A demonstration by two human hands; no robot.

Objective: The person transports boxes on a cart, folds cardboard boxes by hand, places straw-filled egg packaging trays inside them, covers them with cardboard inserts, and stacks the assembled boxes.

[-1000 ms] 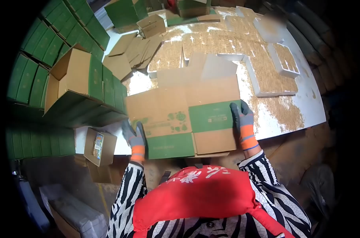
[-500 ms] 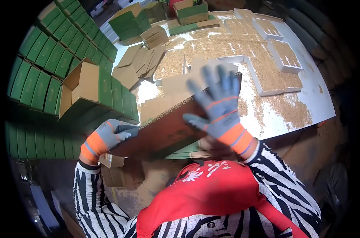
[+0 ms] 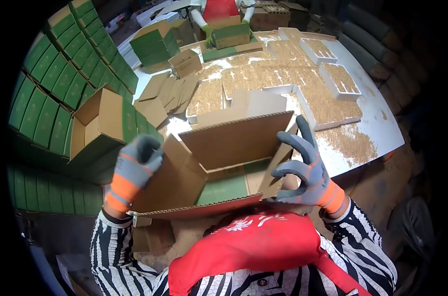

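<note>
An opened cardboard box (image 3: 243,143), brown inside with green panels at its bottom, stands in front of me at the table's near edge, tilted toward me. My left hand (image 3: 140,163), in a grey and orange glove, is at the box's left flap; its fingers are loosely curled, slightly blurred, with nothing seen in them. On the other side, my right hand (image 3: 305,170), gloved alike, has its fingers bent and apart against the right flap. Its fingertips lie near the flap's outer edge, and part of the thumb side is hidden.
Stacked green boxes (image 3: 51,103) rise on the left, with one open box (image 3: 98,123) among them. Flat cardboard pieces (image 3: 169,93) lie on the table beyond. White trays (image 3: 340,84) and brown grain-like material (image 3: 263,69) cover much of it. A co-worker (image 3: 219,10) handles a green box (image 3: 231,37) across the table.
The cardboard has gone from a folded panel on edge to an opened box with its inside showing. My right hand has moved down and right, to its right flap. A co-worker has come into view.
</note>
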